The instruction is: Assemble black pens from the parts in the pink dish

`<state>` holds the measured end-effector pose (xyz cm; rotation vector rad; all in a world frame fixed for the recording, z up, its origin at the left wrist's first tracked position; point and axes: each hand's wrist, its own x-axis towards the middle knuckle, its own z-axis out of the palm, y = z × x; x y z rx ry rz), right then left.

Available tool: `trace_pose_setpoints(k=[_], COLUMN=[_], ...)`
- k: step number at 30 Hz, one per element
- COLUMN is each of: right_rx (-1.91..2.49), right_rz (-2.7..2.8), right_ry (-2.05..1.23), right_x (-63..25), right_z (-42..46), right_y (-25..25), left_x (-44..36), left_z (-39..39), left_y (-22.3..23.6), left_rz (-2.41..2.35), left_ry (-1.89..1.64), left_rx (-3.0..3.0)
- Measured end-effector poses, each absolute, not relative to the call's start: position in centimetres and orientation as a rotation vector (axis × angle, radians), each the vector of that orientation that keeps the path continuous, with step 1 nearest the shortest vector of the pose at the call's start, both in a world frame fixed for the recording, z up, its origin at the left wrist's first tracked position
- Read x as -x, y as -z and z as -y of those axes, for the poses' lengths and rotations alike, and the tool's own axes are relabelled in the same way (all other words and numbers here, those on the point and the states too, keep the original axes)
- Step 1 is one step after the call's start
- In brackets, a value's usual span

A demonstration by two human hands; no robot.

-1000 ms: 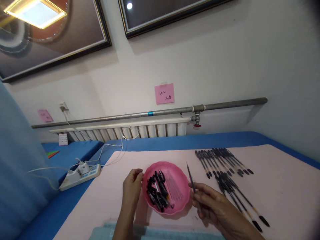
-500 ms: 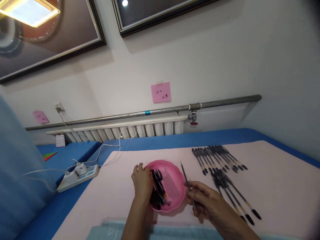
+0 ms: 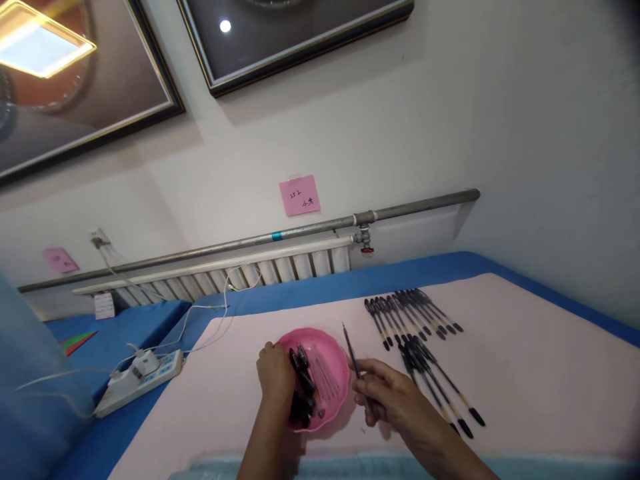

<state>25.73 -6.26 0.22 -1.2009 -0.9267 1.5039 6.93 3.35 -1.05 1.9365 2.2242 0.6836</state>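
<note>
My left hand (image 3: 274, 373) is at the left rim of a pink scalloped bowl (image 3: 340, 363), with its fingers curled and their tips hidden. I cannot tell what they grip. Black pen caps (image 3: 303, 377) lie heaped in the bowl beside that hand, and several thin clear tubes (image 3: 324, 373) lie to their right. Just right of the bowl, my right hand (image 3: 383, 393) pinches a slim dark pen (image 3: 352, 350), uncapped, its tip pointing up. Farther right, several capped black pens lie in a back row (image 3: 413, 313) and a nearer fanned group (image 3: 437, 380).
Pale pink paper (image 3: 530, 373) covers the blue tabletop (image 3: 320, 290). A white power strip (image 3: 150, 380) with chargers and cables is at the left. Behind stand a radiator (image 3: 280, 267) and a pipe (image 3: 320, 229). Light-blue cloth (image 3: 320, 467) lies along the front edge.
The whole scene has shifted left and tilted slightly as the head camera moved. The fingers of my left hand look more curled together. My right hand still holds the pen upright beside the bowl.
</note>
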Motion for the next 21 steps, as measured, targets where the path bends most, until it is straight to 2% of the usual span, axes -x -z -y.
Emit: trace_pose_setpoints(k=[5, 8, 11, 21], right_rx=[1.171, 1.154, 1.138, 1.324], right_rz=[0.978, 1.003, 1.054, 1.227], right_ry=[-1.419, -1.398, -1.417, -1.331], right_x=[-25.5, -25.2, -25.0, -24.9], right_z=[6.3, 6.5, 6.8, 7.1], right_y=[-0.3, -0.4, -0.6, -0.1], left_x=[-7.6, -8.9, -10.6, -12.6], left_z=[-1.2, 0.9, 2.8, 3.5], left_y=[-1.7, -2.4, -2.0, 1.0], left_rz=[-2.047, -1.536, -1.126, -0.826], left_ry=[-0.939, -0.972, -0.823, -0.880], left_rx=[-1.894, -1.529, -1.154, -0.872])
